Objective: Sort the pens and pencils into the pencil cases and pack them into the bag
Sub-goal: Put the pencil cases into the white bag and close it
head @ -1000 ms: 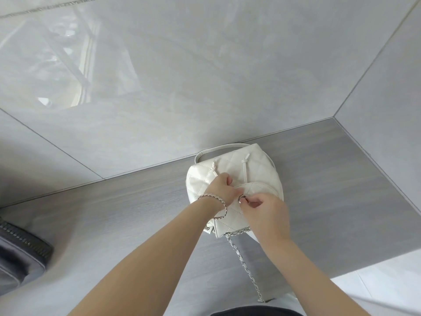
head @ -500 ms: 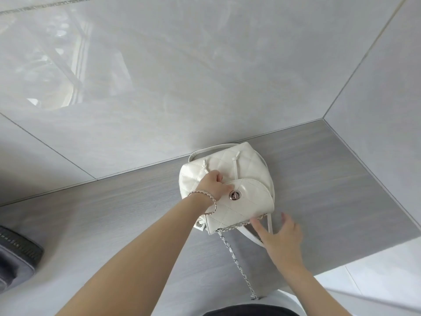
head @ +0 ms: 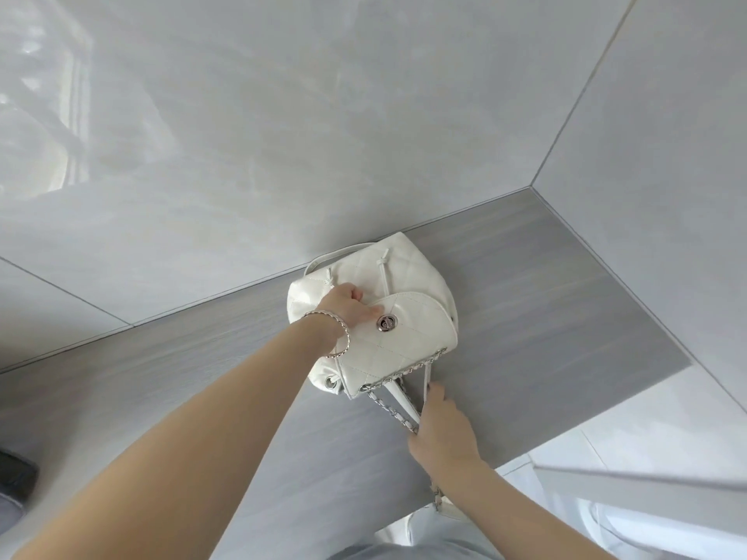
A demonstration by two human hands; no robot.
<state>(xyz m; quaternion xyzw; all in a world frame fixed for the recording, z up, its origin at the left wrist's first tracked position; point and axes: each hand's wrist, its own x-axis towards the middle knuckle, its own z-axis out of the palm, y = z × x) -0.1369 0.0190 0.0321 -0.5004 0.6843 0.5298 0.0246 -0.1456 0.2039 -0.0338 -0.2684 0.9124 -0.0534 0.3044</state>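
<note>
Your right grip (head: pixel 438 432) left the clasp (head: pixel 387 323) for the straps (head: pixel 402 402), hold unclear | left grip (head: pixel 349 309) clutches flap (head: pixel 416 317), bag (head: pixel 408 272) at table (head: pixel 566 317) far edge | keep flap pinned, gather both straps before you lift.

The bag (head: pixel 408 272) is a small white quilted backpack of glossy leather. It lies at the back edge of the grey countertop (head: pixel 566 317), its top touching the wall, nearer the right back corner than the left. Its rounded flap (head: pixel 420 337) is down, with a silver round clasp (head: pixel 387 323) at its middle. A silver chain (head: pixel 408 367) runs along the flap's lower edge. The white strap (head: pixel 404 402) trails toward the near edge. The left hand (head: pixel 349 307) grips the bag beside the flap, and the right hand (head: pixel 442 432) holds the strap.
</note>
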